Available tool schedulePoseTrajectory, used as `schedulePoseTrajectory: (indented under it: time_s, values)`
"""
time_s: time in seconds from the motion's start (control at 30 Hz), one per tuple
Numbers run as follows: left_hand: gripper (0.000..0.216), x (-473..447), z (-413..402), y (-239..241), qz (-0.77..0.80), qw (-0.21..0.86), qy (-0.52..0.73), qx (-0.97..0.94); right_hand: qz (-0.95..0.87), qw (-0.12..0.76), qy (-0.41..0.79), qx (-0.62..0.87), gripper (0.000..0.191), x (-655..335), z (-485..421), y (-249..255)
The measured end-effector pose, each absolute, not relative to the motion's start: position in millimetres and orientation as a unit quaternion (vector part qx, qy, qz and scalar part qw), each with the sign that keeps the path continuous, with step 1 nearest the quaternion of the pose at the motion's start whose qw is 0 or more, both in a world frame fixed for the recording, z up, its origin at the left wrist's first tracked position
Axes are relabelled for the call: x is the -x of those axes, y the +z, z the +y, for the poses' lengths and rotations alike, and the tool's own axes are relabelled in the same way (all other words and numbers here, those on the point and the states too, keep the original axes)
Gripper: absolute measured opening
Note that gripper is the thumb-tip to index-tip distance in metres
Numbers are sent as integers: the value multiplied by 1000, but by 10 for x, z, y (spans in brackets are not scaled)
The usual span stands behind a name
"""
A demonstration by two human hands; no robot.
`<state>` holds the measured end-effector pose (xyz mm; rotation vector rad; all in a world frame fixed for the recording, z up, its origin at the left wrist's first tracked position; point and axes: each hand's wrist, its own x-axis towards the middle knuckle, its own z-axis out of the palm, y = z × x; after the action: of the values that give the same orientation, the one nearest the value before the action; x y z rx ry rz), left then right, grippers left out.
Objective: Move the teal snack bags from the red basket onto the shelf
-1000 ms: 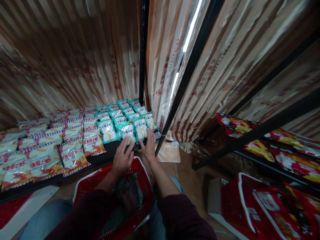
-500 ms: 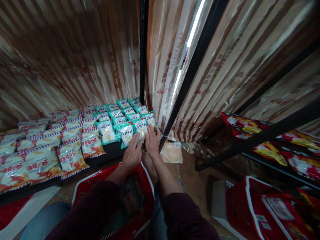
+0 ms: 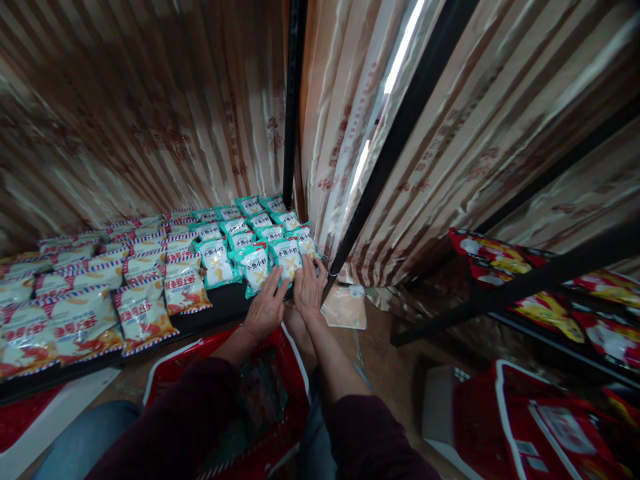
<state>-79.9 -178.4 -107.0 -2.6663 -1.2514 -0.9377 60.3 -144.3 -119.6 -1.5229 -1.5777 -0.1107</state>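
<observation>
Rows of teal snack bags lie on a low black shelf, next to rows of white bags with red and blue trim. My left hand rests with fingers stretched out on the front edge of a teal bag. My right hand lies flat, fingers spread, on the front teal bag at the shelf's right corner. Both hands sit side by side, almost touching. Below my forearms is a red shopping basket with more teal bags inside.
A black upright post and a slanted black rail frame striped beige curtains. To the right, a lower shelf holds red and yellow bags. A red box and a flat beige packet lie on the brown floor.
Both hands have moved forward from the shelf edge onto the front teal bags, closing together. The view has shifted slightly.
</observation>
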Motion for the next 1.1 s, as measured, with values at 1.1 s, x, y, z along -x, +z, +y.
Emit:
schedulePoseTrajectory:
  time_s: [1.1]
  values:
    - [42,1321,-2891,-1873,-460,-177,-240,836,-683,549,5,482,37,-318,-2028,-1010]
